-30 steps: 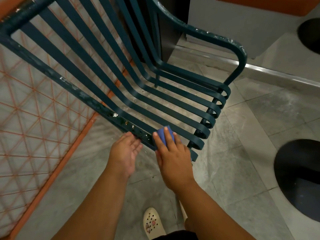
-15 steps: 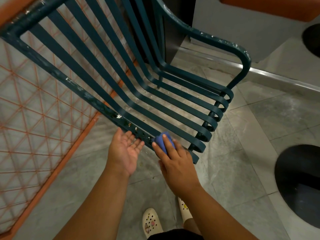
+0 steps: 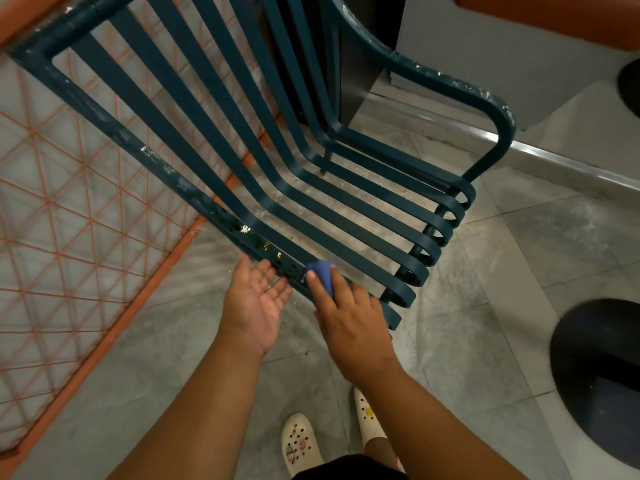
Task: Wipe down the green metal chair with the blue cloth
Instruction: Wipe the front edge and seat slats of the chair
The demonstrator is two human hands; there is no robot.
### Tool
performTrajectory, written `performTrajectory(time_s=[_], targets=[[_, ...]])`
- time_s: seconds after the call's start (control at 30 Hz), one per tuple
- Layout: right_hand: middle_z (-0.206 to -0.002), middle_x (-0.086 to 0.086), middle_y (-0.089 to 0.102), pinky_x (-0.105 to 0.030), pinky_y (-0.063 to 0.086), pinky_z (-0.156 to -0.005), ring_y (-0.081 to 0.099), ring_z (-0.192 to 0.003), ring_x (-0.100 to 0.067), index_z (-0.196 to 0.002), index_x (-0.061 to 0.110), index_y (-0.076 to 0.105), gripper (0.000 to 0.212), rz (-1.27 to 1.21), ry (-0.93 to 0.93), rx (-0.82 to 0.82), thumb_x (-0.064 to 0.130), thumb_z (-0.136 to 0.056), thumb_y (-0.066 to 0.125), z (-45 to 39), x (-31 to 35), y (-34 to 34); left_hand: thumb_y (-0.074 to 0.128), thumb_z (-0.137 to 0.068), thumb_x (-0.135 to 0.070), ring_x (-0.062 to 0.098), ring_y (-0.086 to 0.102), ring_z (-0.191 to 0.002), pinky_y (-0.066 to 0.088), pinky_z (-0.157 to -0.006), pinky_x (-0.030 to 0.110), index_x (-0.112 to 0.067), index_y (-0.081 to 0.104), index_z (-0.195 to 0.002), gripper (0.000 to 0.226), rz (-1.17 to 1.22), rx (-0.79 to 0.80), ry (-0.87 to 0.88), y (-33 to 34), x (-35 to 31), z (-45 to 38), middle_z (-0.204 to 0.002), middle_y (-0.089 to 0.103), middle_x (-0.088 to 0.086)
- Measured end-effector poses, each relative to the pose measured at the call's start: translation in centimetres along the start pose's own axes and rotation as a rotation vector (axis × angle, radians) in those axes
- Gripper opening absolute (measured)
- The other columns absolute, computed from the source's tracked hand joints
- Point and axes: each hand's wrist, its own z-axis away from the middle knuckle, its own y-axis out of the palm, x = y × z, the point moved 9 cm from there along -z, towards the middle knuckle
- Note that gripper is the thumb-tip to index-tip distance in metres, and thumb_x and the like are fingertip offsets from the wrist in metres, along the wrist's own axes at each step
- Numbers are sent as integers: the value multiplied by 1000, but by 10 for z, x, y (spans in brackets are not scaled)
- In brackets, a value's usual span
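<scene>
On the near side rail of the green metal chair (image 3: 277, 174), blue cloth getting pressed down

Right hand (image 3: 349, 317) has the blue cloth (image 3: 323, 273) bunched under its curled fingertips against the rail; left hand (image 3: 256, 303) lies palm-up, fingers spread, tips touching the same rail just beside it.

Dim, even indoor light with a cool grey cast, no hard shadows. Soft sheen on the chair slats (image 3: 363, 216), strongest near the seat bend. A bright strip glints on the metal floor trim (image 3: 554, 161) at right. Faint soft shadow under the arms on the floor tiles (image 3: 519, 265). Wide-angle distortion: the slats fan out and straight lines bow toward the edges. Motion blur smears the orange mesh (image 3: 69, 209) at left and the frame bar beside it; the centre is sharper. Left hand (image 3: 256, 303) and right hand (image 3: 349, 320) are fairly crisp, evenly lit. Dark oval patches at right lose all detail.
</scene>
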Motion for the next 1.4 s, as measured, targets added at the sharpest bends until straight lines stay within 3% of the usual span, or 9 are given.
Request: performTrajectory(time_s=[0.17, 0.27, 0.37, 0.57, 0.73, 0.9, 1.13, 1.23, 1.4], targets=[[-92, -6, 65, -41, 54, -76, 61, -80, -22, -112, 21, 53, 41, -325, 197, 254, 50, -100, 26, -36, -23, 5, 34, -97, -51, 31, 35, -137, 30, -111, 42, -6, 28, -148, 68, -16, -19, 0, 0, 0, -1, -153, 30, 16], [-58, -9, 56, -26, 51, -68, 52, -55, -19, -62, 14, 53, 53, -912, 426, 625, 41, -102, 30, -39, -37, 24, 35, -97, -50, 30, 37, -136, 31, -111, 41, -6, 29, -147, 67, -13, -19, 2, 1, 1, 0, -152, 33, 15], [-40, -3, 46, -24, 40, -53, 43, -36, -13, -51, 13, 46, 54, -1080, 593, 761, 35, -100, 40, -38, -40, 28, 35, -97, -50, 29, 38, -135, 30, -112, 40, -6, 29, -147, 66, -5, -8, 5, 3, 0, 1, -151, 34, 14], [-90, -1, 64, -38, 52, -73, 60, -82, -19, -111, 25, 53, 34, -428, 204, 203, 47, -100, 30, -43, -18, 1, 34, -97, -51, 31, 36, -137, 30, -110, 41, -5, 29, -147, 68, -8, -13, 8, -1, -1, -1, -151, 32, 17], [-137, -11, 51, -45, 51, -82, 58, -105, -29, -148, 26, 28, 74, -57, 42, -41, 35, -86, 67, 8, -7, 6, 34, -97, -52, 33, 36, -136, 30, -111, 42, -4, 31, -146, 69, -4, -20, -6, 0, -3, 1, -150, 34, 19], [-109, 5, 59, -36, 54, -82, 57, -92, -10, -136, 34, 43, 48, -627, 237, 34, 58, -95, 31, 38, -60, 16, 33, -96, -53, 34, 36, -136, 31, -109, 42, -3, 31, -145, 70, -17, -16, -41, -4, -5, 1, -151, 32, 18], [-59, -16, 62, -29, 46, -61, 58, -56, -20, -71, 5, 63, 49, -937, 706, 761, 41, -97, 44, -22, -57, 29, 33, -97, -52, 32, 37, -136, 32, -110, 41, -4, 31, -146, 68, -13, -18, -28, 2, -7, 3, -151, 33, 17], [-48, -6, 55, -31, 45, -67, 55, -51, -17, -58, 11, 56, 57, -805, 557, 673, 41, -101, 33, -49, -31, 18, 32, -97, -52, 33, 36, -136, 31, -110, 41, -5, 31, -146, 68, -5, -20, -33, 2, -6, 4, -151, 32, 17], [-110, 0, 64, -43, 52, -84, 61, -94, -19, -135, 27, 45, 41, -331, 202, 54, 44, -99, 39, -19, -10, -7, 32, -97, -53, 33, 42, -132, 35, -107, 41, -4, 36, -143, 67, -12, -19, -54, -1, -8, 3, -147, 38, 17]])
